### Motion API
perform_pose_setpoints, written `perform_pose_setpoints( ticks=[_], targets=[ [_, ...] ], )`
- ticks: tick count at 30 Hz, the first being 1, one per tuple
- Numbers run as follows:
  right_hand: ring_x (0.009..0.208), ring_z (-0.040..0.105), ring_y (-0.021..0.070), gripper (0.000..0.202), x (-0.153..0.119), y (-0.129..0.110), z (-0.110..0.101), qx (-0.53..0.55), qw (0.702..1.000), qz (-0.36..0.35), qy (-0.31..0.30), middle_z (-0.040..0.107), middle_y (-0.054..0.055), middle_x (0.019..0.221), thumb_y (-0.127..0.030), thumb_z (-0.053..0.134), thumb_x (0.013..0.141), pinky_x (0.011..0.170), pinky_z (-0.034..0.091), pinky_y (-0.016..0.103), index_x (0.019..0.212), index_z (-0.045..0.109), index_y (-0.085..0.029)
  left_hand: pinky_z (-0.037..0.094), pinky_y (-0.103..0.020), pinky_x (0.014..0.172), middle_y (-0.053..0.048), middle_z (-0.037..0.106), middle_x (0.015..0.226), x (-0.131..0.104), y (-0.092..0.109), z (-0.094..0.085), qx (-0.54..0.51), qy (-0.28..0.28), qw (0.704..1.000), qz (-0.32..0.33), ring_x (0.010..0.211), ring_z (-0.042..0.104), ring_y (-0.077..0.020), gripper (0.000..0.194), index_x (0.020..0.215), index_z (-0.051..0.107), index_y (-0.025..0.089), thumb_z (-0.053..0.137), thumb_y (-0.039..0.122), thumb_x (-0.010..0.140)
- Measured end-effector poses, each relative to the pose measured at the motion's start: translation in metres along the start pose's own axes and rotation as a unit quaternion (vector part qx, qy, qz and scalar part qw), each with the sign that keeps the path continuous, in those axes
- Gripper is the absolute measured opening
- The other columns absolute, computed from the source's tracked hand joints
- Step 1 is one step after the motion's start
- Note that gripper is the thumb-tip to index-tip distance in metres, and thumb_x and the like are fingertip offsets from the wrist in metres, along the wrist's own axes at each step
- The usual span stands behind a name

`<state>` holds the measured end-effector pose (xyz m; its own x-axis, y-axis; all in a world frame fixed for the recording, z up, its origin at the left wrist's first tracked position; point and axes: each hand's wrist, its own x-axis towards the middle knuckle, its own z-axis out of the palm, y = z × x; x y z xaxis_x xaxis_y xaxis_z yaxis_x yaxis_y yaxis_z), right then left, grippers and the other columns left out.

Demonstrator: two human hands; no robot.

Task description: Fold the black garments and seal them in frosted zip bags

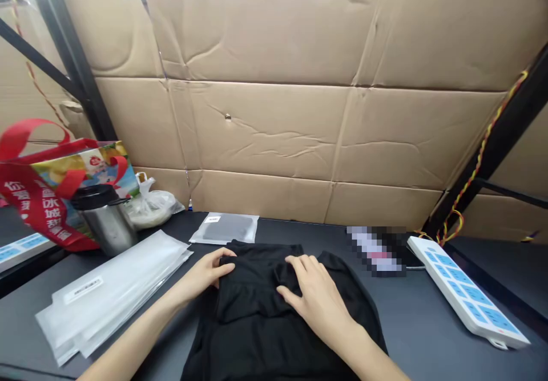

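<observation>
We seemed to be straightening the black garment (252, 304) beneath our fingers. Our left hand (212, 270) pinched its edge; our right hand (319, 292) curved, thumb apart, around bunched cloth, which next called for smoothing.

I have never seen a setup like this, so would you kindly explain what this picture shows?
There is no machine: this is a person at work, seen from a camera worn on their head. The bare left hand pinches the edge of a black cloth on a dark table; the right hand holds a bunched fold of it. To the left lie translucent plastic sleeves, with a metal flask and a colourful carrier bag behind. A flat packet lies beyond the cloth, a white power strip on the right. Cardboard stands at the back.
</observation>
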<state>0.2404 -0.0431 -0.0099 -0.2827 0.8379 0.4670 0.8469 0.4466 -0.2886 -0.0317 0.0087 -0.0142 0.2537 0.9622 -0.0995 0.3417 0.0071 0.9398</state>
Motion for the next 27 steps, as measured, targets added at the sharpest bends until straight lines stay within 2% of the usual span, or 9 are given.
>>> perform_pose_setpoints(
  ticks=[3,6,10,13,16,18,22,25,27],
  targets=[
    [0.083,0.061,0.0221,0.012,0.002,0.006,-0.003,0.009,0.999,0.039,0.018,0.063,0.004,0.087,-0.020,0.044,0.090,0.075,0.047,0.034,0.094,0.055,-0.023,0.042,-0.023,0.054,0.004,0.056,0.071,0.001,-0.003,-0.004,0.011,0.010,1.000,0.008,0.062,0.055,-0.0151,0.042,0.097,0.056,0.021,0.065,0.053,0.072],
    [0.074,0.063,0.0207,0.010,-0.009,0.035,-0.022,0.012,0.986,0.159,0.057,0.064,0.001,0.081,-0.027,0.043,0.090,0.068,0.045,0.031,0.096,0.050,-0.025,0.042,-0.022,0.053,0.004,0.057,0.072,0.000,-0.011,-0.010,0.026,0.019,0.999,0.016,0.062,0.056,-0.0151,0.039,0.095,0.056,0.021,0.063,0.053,0.073],
    [0.064,0.062,0.0239,0.009,-0.036,0.084,-0.047,-0.057,0.960,0.270,-0.047,0.060,-0.001,0.065,-0.033,0.043,0.086,0.058,0.043,0.032,0.087,0.049,-0.026,0.043,-0.022,0.054,0.003,0.060,0.074,-0.002,-0.013,-0.013,0.040,0.025,0.999,0.013,0.064,0.059,-0.0163,0.038,0.094,0.056,0.021,0.062,0.053,0.074],
    [0.083,0.063,0.0255,0.019,-0.042,0.103,-0.052,-0.044,0.972,0.231,-0.018,0.065,0.005,0.087,-0.041,0.047,0.085,0.068,0.047,0.035,0.091,0.052,-0.024,0.045,-0.022,0.053,0.002,0.063,0.074,-0.002,-0.012,-0.013,0.061,0.024,0.998,0.015,0.066,0.061,-0.0178,0.037,0.095,0.058,0.021,0.061,0.053,0.077],
    [0.103,0.057,0.0256,0.032,-0.029,0.100,-0.047,0.000,0.989,0.139,0.045,0.062,0.009,0.108,-0.046,0.048,0.087,0.086,0.045,0.038,0.107,0.054,-0.022,0.050,-0.026,0.059,-0.001,0.068,0.080,0.001,-0.015,-0.015,0.113,0.045,0.991,0.052,0.074,0.065,-0.0214,0.035,0.096,0.063,0.021,0.057,0.052,0.081],
    [0.103,0.056,0.0254,0.028,-0.015,0.093,-0.042,0.018,0.995,0.099,0.027,0.063,0.007,0.107,-0.041,0.050,0.088,0.088,0.044,0.038,0.108,0.057,-0.023,0.053,-0.031,0.075,-0.003,0.071,0.092,0.002,-0.017,-0.015,0.151,0.069,0.982,0.091,0.089,0.066,-0.0247,0.034,0.098,0.068,0.022,0.056,0.049,0.083],
    [0.086,0.059,0.0240,0.018,0.000,0.086,-0.037,0.052,0.994,0.084,-0.045,0.066,0.004,0.084,-0.029,0.047,0.088,0.078,0.046,0.037,0.085,0.064,-0.025,0.041,-0.040,0.102,-0.004,0.067,0.118,-0.006,-0.014,-0.016,0.190,0.122,0.962,0.155,0.114,0.057,-0.0269,0.032,0.102,0.072,0.026,0.056,0.046,0.084],
    [0.088,0.059,0.0233,0.021,-0.004,0.090,-0.053,0.116,0.990,0.081,-0.028,0.067,0.004,0.089,-0.036,0.046,0.089,0.081,0.046,0.036,0.087,0.064,-0.024,0.038,-0.042,0.106,-0.004,0.065,0.123,-0.024,-0.006,-0.020,0.158,0.130,0.961,0.185,0.119,0.055,-0.0269,0.029,0.100,0.073,0.026,0.058,0.045,0.084],
    [0.091,0.059,0.0216,0.023,-0.013,0.092,-0.074,0.177,0.980,0.080,-0.045,0.067,0.003,0.095,-0.041,0.048,0.090,0.083,0.045,0.032,0.090,0.064,-0.025,0.041,-0.042,0.104,-0.003,0.067,0.120,-0.042,0.002,-0.025,0.115,0.080,0.973,0.185,0.117,0.057,-0.0261,0.025,0.099,0.073,0.027,0.058,0.042,0.086]
  ],
)
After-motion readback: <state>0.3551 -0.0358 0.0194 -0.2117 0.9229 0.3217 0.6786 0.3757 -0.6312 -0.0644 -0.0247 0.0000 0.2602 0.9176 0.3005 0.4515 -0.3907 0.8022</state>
